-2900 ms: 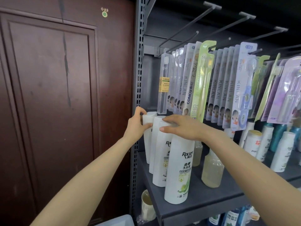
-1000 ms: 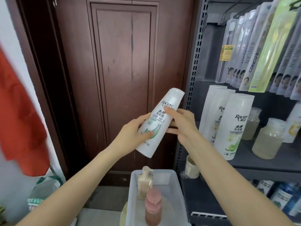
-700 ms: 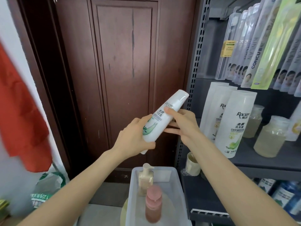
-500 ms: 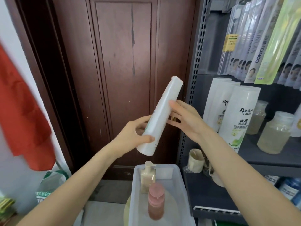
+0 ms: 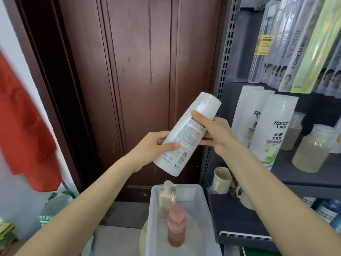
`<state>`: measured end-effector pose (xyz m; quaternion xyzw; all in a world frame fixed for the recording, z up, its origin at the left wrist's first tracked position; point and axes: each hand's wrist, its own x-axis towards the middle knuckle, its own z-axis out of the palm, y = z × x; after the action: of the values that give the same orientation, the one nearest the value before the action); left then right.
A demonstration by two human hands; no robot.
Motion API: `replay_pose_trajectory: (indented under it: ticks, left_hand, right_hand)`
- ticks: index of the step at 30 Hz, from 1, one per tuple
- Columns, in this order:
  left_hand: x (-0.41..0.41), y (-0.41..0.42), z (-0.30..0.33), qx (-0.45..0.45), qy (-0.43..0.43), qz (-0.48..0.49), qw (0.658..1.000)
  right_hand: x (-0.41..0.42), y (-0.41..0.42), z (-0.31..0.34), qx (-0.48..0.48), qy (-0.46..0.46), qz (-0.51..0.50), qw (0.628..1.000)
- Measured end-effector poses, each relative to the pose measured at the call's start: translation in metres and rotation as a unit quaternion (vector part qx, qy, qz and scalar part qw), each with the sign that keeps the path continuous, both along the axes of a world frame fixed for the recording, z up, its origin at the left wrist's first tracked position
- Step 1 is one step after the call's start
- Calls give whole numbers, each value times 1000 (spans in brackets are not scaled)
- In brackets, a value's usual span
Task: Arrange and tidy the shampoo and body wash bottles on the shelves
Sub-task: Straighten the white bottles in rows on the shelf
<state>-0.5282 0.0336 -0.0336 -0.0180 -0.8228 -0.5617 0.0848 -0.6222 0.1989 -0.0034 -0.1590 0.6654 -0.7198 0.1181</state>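
Now both my hands, left (image 5: 154, 145) and right (image 5: 217, 133), clasp the white bottle (image 5: 186, 133) tilted before the shelf (image 5: 302, 180); I'd probably turn its front label outward, then stand it beside the matching row (image 5: 265, 126)

White shampoo bottle (image 5: 186, 134) tilted, back label up, gripped by left hand (image 5: 151, 145) low, right hand (image 5: 215, 132) near cap; above plastic bin (image 5: 200, 204).

2 bare forearms, sleeveless; hands (image 5: 219, 133) ungloved
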Motion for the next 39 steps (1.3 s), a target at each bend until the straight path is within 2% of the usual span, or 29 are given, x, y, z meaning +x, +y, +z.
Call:
replay_pose_trajectory:
  ticks: [6,11,15,19,21,24,27,29,31,35,39]
  left_hand:
    - [3,-11,0,31,-14,-42,999]
    - [-1,-8,0,37,3,-37,999]
    - [-5,-5,-1,1,55,1,998]
    - [-13,-2,-5,-109,110,86,984]
    - [-16,2,-4,-203,122,138,962]
    - [-20,12,1,-356,131,181,907]
    - [-23,16,3,-399,157,190,883]
    - [-24,16,4,-394,157,175,888]
    - [-27,16,6,-367,155,130,908]
    - [-34,20,21,-165,144,44,975]
    - [-42,32,35,-50,90,-12,995]
  right_hand:
    - [-1,13,9,7,21,67,997]
    - [-2,14,8,0,19,47,999]
    - [-7,14,5,-37,-9,31,999]
    - [-8,10,6,-45,-33,26,998]
    - [-3,3,8,-37,-35,51,997]
    - [-1,-4,11,-46,-53,45,996]
    - [-5,-4,15,-60,-56,0,997]
    - [-7,-4,18,-61,-46,-34,996]
    - [-10,-1,21,-61,-29,-62,996]
    - [-10,10,24,-51,12,-63,997]
    - [-8,19,30,-58,58,-36,996]
